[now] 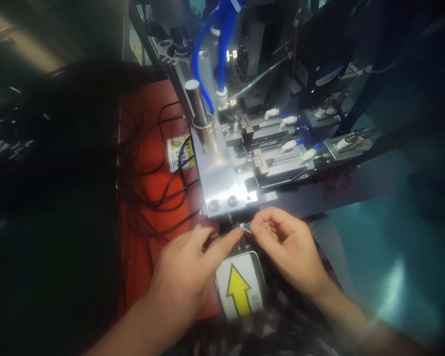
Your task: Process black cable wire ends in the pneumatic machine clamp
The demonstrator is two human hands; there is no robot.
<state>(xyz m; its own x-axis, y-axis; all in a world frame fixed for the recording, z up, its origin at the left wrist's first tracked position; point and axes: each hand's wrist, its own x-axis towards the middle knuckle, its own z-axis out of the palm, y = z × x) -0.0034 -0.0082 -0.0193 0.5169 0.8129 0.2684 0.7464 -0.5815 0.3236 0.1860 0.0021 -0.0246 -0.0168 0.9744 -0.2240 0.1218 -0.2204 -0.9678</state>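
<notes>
Thin coloured wires (247, 231), red, green and whitish, fan out between my two hands at the front edge of the machine. My left hand (189, 259) is closed, its thumb and fingers on a dark cable (217, 239) from which the wires seem to come. From the other side, my right hand (284, 242) pinches at the wire ends with thumb and forefinger. Its fingertips partly hide what they grip. Just beyond the hands is a metal block (222, 185) with two bolts, and below them lies a white label with a yellow arrow (238, 291).
An upright steel post (200, 111) stands on the metal block. Blue air hoses (222, 49) run above it, and pneumatic slides (278, 170) extend to the right. Loose black cables (166, 198) lie over the red surface (144, 148) at left, near a warning sticker (181, 153).
</notes>
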